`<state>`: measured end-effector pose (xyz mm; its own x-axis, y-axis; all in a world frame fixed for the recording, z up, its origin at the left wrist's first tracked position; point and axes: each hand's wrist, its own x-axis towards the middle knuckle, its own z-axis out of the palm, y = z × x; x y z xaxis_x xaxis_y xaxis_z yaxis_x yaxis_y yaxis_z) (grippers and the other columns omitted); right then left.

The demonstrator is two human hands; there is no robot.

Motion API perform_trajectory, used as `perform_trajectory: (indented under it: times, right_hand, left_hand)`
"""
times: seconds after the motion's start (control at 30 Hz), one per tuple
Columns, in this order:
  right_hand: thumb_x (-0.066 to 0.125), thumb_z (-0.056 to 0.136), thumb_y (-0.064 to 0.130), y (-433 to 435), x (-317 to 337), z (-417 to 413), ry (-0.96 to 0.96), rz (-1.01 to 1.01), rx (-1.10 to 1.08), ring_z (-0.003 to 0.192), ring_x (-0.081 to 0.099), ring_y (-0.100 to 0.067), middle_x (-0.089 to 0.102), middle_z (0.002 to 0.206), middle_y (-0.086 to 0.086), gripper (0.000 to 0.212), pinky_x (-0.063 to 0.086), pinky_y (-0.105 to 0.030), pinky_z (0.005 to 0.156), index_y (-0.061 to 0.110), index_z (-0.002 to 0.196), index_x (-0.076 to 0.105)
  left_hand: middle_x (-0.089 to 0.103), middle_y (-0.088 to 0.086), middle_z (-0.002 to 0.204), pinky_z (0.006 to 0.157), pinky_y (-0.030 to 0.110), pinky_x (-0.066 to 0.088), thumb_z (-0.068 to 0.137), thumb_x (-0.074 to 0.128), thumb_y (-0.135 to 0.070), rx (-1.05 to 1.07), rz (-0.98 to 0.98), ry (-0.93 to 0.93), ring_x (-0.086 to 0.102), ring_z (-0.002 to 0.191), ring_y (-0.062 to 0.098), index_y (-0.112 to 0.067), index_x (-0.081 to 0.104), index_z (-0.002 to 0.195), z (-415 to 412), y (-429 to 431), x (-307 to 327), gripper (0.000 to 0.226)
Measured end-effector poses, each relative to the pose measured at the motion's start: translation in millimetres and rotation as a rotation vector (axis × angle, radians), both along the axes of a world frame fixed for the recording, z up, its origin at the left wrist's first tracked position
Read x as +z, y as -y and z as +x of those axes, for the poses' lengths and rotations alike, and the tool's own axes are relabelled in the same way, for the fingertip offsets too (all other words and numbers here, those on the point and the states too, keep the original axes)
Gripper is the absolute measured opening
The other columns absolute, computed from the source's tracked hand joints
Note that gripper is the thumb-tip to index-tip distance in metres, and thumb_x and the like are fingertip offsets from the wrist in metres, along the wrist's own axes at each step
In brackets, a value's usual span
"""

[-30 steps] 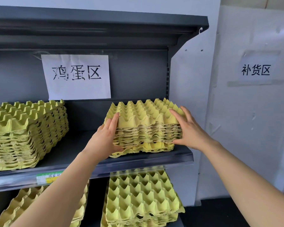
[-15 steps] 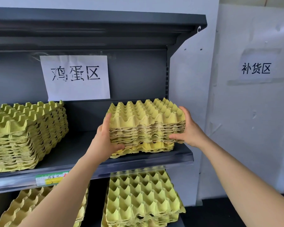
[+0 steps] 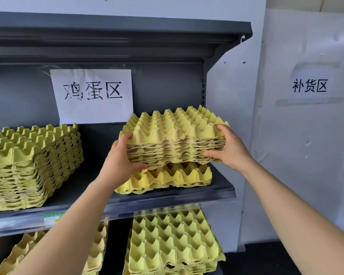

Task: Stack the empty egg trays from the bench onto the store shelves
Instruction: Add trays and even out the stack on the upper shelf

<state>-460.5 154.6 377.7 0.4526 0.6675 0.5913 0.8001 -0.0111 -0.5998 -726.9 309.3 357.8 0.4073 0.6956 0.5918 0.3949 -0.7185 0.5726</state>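
A bundle of yellow moulded-pulp egg trays (image 3: pixel 175 139), nested several deep, is held at the centre of the frame, just above the middle shelf. It is clamped from both ends. The left hand (image 3: pixel 119 161) is curled round its left edge, above and below, and the right hand (image 3: pixel 230 147) is curled round the right edge in the same way.

Half a second earlier the whole pile was seated on the shelf with the hands at its sides. Now the upper part has been raised and slightly tipped. A gap has been opened at the front above the one or two yellow pulp trays (image 3: pixel 167 179) left lying on the dark grey metal shelf (image 3: pixel 216 192). Whether the rear edges are touching cannot be told from this angle.

The lift is judged to be a re-seating of trays that had not nested squarely, so this placing is not yet finished.

A taller stack of the same trays (image 3: pixel 32 165) is seen at the left of the frame, well apart from the bundle. A white paper sign (image 3: pixel 93 96) is fixed to the back panel at upper left. More yellow trays (image 3: pixel 173 241) are seen on the shelf below, at the bottom centre.
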Motion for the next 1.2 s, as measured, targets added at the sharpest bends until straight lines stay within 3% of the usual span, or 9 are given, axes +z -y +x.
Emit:
perform_trajectory:
  times: [0.17, 0.53, 0.7, 0.83, 0.93, 1.0, 1.1, 1.2]
  right_hand:
    - [0.086, 0.064, 0.028, -10, -2, -25, 0.006, -0.025, 0.008, 0.133, 0.036, -0.021, 0.037, 0.147, -0.001, 0.097, 0.032, -0.034, 0.105, 0.023, 0.144, 0.03]
    - [0.079, 0.073, 0.033, -22, -36, -31, 0.01, -0.187, 0.043, 0.135, 0.03, -0.021, 0.023, 0.152, -0.003, 0.096, 0.029, -0.029, 0.104, 0.023, 0.146, 0.018]
    - [0.077, 0.076, 0.031, -21, -43, -29, -0.024, -0.188, 0.049, 0.137, 0.029, -0.021, 0.02, 0.153, -0.003, 0.095, 0.026, -0.031, 0.107, 0.025, 0.147, 0.015]
    - [0.08, 0.073, 0.025, -18, -38, -20, -0.054, -0.146, 0.081, 0.142, 0.02, -0.017, 0.013, 0.157, 0.001, 0.106, 0.021, -0.026, 0.105, 0.032, 0.149, 0.006]
    - [0.08, 0.073, 0.029, -13, -41, -22, -0.09, -0.107, 0.11, 0.142, 0.012, -0.011, 0.001, 0.158, 0.009, 0.119, 0.017, -0.028, 0.109, 0.041, 0.146, -0.014]
    - [0.075, 0.077, 0.039, -11, -40, -26, -0.107, -0.098, 0.121, 0.141, 0.008, -0.008, -0.004, 0.158, 0.012, 0.114, 0.015, -0.031, 0.111, 0.041, 0.145, -0.017]
    - [0.056, 0.087, 0.05, -16, -28, -23, -0.062, -0.06, 0.076, 0.144, 0.003, -0.011, -0.006, 0.159, 0.005, 0.093, 0.011, -0.035, 0.115, 0.028, 0.15, -0.008]
    - [0.038, 0.095, 0.051, -24, -16, -15, 0.06, -0.12, -0.029, 0.142, 0.021, -0.02, 0.018, 0.157, -0.004, 0.068, 0.021, -0.037, 0.114, 0.015, 0.15, 0.016]
  left_hand:
    - [0.047, 0.005, 0.132, 0.08, 0.028, 0.045, 0.059, 0.091, -0.021, 0.033, 0.001, -0.042, 0.053, 0.101, 0.018, -0.028, 0.028, 0.142, -25, -11, 4, 0.104]
    - [0.029, 0.007, 0.145, 0.091, 0.027, 0.038, 0.074, 0.082, -0.027, -0.01, -0.083, -0.136, 0.044, 0.102, 0.015, -0.028, 0.013, 0.148, -33, -11, -38, 0.102]
    - [0.024, 0.004, 0.148, 0.094, 0.03, 0.04, 0.076, 0.08, -0.024, -0.034, -0.088, -0.073, 0.044, 0.105, 0.014, -0.032, 0.009, 0.148, -28, -3, -44, 0.102]
    - [0.022, 0.006, 0.151, 0.097, 0.036, 0.04, 0.076, 0.081, -0.025, -0.06, -0.039, -0.054, 0.049, 0.119, 0.026, -0.041, -0.008, 0.148, -19, 3, -43, 0.116]
    - [0.018, 0.006, 0.157, 0.104, 0.034, 0.034, 0.071, 0.083, -0.036, -0.048, -0.041, 0.028, 0.036, 0.137, 0.024, -0.042, -0.024, 0.145, -17, 4, -41, 0.13]
    - [0.014, 0.005, 0.16, 0.109, 0.037, 0.03, 0.07, 0.079, -0.047, -0.017, -0.062, 0.1, 0.027, 0.143, 0.024, -0.039, -0.024, 0.146, -17, 2, -38, 0.129]
    - [0.018, 0.009, 0.159, 0.11, 0.038, 0.031, 0.074, 0.069, -0.056, 0.013, -0.13, 0.07, 0.028, 0.143, 0.027, -0.022, -0.011, 0.152, -13, -4, -28, 0.116]
    - [0.03, 0.01, 0.154, 0.103, 0.032, 0.036, 0.078, 0.067, -0.053, -0.017, -0.13, 0.052, 0.036, 0.137, 0.027, -0.015, 0.002, 0.151, -10, -7, -21, 0.104]
